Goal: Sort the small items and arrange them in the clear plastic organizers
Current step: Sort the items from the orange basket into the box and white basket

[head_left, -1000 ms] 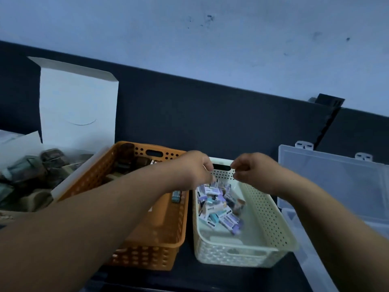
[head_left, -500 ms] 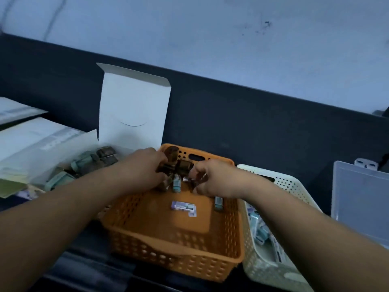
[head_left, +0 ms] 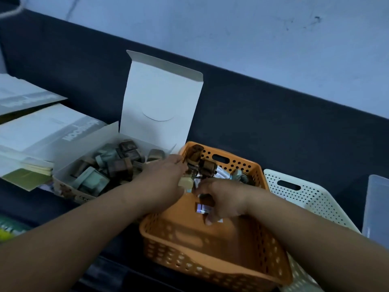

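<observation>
Both hands reach into an orange perforated basket in the middle. My left hand lies at the basket's back left corner, its fingers against a cluster of small brown and cream items; whether it grips them I cannot tell. My right hand is curled over small items on the basket floor, and a small purple-and-white packet shows under its fingers. A strip of a clear plastic organizer shows at the right edge.
An open white cardboard box, lid up, holds several brown and grey-green small items left of the basket. A white perforated basket stands to the right. Papers and booklets lie at far left. A dark panel runs behind.
Both hands moved from the white basket's back rim to the orange basket. The view swung left and down, so the clear organizer slid to the right edge. The right hand dropped lower onto the basket floor.
</observation>
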Demonstrator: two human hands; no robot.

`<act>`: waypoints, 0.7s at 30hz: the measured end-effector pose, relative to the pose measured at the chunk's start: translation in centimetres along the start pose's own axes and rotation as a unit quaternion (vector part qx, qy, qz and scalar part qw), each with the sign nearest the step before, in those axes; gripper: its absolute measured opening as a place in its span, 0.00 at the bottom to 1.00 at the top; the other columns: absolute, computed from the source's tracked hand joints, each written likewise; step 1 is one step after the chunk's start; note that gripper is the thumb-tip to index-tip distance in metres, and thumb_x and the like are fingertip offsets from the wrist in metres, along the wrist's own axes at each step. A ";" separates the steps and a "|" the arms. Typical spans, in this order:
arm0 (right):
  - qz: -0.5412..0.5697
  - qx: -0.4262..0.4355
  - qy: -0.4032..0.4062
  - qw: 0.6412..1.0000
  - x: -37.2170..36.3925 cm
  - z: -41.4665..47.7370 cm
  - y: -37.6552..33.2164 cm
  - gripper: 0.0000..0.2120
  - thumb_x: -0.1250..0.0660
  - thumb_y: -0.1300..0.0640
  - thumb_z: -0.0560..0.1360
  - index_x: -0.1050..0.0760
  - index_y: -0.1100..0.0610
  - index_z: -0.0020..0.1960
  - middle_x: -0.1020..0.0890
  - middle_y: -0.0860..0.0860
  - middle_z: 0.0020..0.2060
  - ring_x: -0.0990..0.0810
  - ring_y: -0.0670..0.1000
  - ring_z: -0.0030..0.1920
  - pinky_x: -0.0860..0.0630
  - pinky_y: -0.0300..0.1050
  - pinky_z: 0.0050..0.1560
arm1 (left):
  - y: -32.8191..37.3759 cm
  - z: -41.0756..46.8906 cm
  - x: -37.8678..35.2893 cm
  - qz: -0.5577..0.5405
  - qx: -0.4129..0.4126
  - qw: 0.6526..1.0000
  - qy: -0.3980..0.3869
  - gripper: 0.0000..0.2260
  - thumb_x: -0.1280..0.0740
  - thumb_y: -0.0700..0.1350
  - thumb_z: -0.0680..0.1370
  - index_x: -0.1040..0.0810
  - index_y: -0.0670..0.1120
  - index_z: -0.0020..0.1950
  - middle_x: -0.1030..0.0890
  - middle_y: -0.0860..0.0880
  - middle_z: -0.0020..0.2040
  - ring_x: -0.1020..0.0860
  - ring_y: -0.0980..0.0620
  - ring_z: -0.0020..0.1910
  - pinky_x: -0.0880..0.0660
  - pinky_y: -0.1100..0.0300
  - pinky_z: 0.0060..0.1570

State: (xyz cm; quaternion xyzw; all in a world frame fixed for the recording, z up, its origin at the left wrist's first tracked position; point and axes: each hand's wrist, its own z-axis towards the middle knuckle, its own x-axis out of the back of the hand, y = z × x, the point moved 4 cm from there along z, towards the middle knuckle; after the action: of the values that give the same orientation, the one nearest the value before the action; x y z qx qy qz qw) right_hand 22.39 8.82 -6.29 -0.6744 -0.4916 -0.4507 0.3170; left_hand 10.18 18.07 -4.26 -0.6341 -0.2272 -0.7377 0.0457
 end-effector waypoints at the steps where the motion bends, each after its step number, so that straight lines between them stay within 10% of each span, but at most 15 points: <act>1: 0.016 0.009 0.007 1.000 -0.1 -0.2 0.0 0.35 0.23 0.48 0.67 0.31 0.48 0.70 0.31 0.46 0.67 0.29 0.52 0.65 0.28 0.49 0.64 | 0.0 0.0 -0.1 0.002 -0.001 1.000 -0.001 0.25 0.37 0.51 0.78 0.37 0.50 0.74 0.43 0.50 0.76 0.39 0.48 0.73 0.39 0.53 0.70; 9: 0.046 -0.034 0.004 0.998 -0.5 0.3 0.5 0.44 0.24 0.46 0.67 0.43 0.46 0.77 0.33 0.49 0.71 0.31 0.54 0.69 0.30 0.50 0.67 | -0.1 0.1 -0.2 0.011 -0.010 1.000 -0.007 0.24 0.37 0.52 0.79 0.36 0.50 0.74 0.46 0.49 0.77 0.40 0.47 0.74 0.42 0.52 0.71; 16: 0.087 -0.004 0.046 0.995 -1.1 0.4 0.4 0.10 0.24 0.53 0.69 0.20 0.45 0.50 0.21 0.45 0.51 0.22 0.49 0.51 0.23 0.49 0.54 | -0.1 0.4 -0.5 0.022 -0.014 0.999 -0.020 0.23 0.39 0.53 0.79 0.36 0.50 0.74 0.47 0.48 0.78 0.40 0.47 0.74 0.44 0.52 0.70; 21: 0.176 -0.011 0.070 0.982 -0.5 -0.6 0.8 0.09 0.26 0.57 0.70 0.19 0.47 0.48 0.18 0.44 0.47 0.19 0.46 0.47 0.21 0.49 0.53 | -0.3 0.6 -0.8 0.029 -0.035 0.999 -0.021 0.19 0.39 0.52 0.79 0.31 0.51 0.69 0.33 0.51 0.71 0.33 0.49 0.69 0.42 0.51 0.70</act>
State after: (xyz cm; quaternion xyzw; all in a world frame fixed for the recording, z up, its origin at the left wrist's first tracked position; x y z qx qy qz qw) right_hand 22.87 7.86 -6.46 -0.7205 -0.3369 -0.4393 0.4176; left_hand 10.77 18.35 -5.04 -0.6572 -0.1836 -0.7299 0.0401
